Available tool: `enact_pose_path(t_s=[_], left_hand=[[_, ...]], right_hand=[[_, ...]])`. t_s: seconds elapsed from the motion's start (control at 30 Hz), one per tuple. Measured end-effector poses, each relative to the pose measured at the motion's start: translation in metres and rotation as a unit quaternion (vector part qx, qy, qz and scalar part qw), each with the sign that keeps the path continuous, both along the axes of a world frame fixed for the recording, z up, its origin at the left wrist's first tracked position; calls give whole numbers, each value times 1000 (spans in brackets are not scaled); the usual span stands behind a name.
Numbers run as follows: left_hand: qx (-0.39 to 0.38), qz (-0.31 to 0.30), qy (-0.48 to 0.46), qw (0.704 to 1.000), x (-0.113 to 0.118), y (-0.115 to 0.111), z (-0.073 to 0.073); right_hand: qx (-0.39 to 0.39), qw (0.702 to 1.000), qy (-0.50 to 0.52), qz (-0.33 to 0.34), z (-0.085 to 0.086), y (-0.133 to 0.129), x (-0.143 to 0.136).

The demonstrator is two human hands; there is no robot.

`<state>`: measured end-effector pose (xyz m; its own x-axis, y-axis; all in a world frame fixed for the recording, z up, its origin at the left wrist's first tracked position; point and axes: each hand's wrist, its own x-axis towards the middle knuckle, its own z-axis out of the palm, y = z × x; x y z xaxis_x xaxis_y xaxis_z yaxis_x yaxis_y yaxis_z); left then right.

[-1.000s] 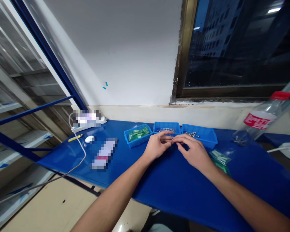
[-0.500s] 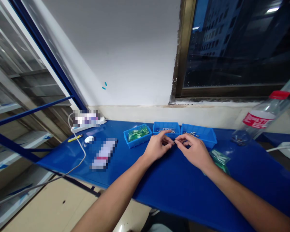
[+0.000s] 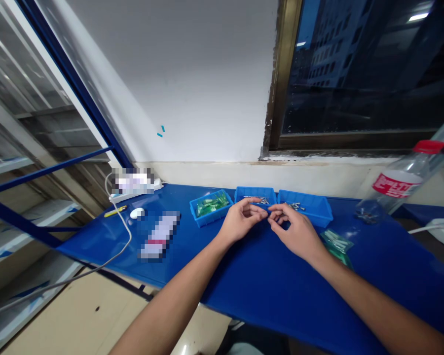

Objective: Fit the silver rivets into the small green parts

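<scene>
Above the blue table, my left hand [image 3: 242,219] and my right hand [image 3: 290,224] meet fingertip to fingertip. Both have thumb and fingers pinched together; whatever small piece sits between them is too small to name. Just behind the hands stands a blue bin [image 3: 240,192] with thin metal pieces [image 3: 261,200], partly covered by my left fingers. To its right, another blue bin [image 3: 320,209] holds short metal fasteners [image 3: 296,205] at its left end. A third blue bin [image 3: 203,220], left of my left hand, contains small green packets [image 3: 215,201].
Green-and-clear packets [image 3: 338,241] lie beside my right forearm. A clear bottle [image 3: 395,182] with a red cap, metal bits at its bottom, stands at the right. Leftward are a blurred-out flat object [image 3: 159,236], a white oval object [image 3: 136,213], a yellow tool [image 3: 114,212] and a cable [image 3: 128,229].
My fingers have shifted slightly at the pinch, and the left fingers lie closer together. The bins and other things stay where they were.
</scene>
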<state>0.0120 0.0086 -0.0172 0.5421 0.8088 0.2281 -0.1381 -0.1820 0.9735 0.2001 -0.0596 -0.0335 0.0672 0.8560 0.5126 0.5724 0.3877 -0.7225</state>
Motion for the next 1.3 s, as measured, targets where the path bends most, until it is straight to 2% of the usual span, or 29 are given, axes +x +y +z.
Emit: enact_pose_path(t_s=[0.1, 0.2, 0.3, 0.43, 0.53, 0.8, 1.07, 1.17, 1.3], left_hand=[[41, 4, 59, 997, -1, -3, 1], [41, -23, 110, 993, -1, -7, 2], [32, -43, 127, 990, 0, -9, 2], [58, -34, 138, 988, -1, -8, 2], [57, -19, 132, 989, -2, -6, 2], [2, 0, 33, 999, 1, -4, -3], [28, 42, 36, 998, 1, 0, -7], [48, 40, 51, 997, 1, -1, -9], [78, 16, 81, 994, 2, -1, -12]], right_hand=[[13, 1000, -23, 7, 2, -1, 0], [16, 1000, -19, -12, 4, -2, 0], [16, 1000, -1, -22, 4, -4, 0], [37, 998, -52, -14, 5, -4, 2], [52, 996, -73, -8, 6, -3, 3], [43, 996, -68, 29, 2, -1, 0], [32, 998, -50, 2, 4, -3, -3], [43, 998, -34, -11, 4, -2, -1], [52, 998, -27, 4, 3, -1, -1]])
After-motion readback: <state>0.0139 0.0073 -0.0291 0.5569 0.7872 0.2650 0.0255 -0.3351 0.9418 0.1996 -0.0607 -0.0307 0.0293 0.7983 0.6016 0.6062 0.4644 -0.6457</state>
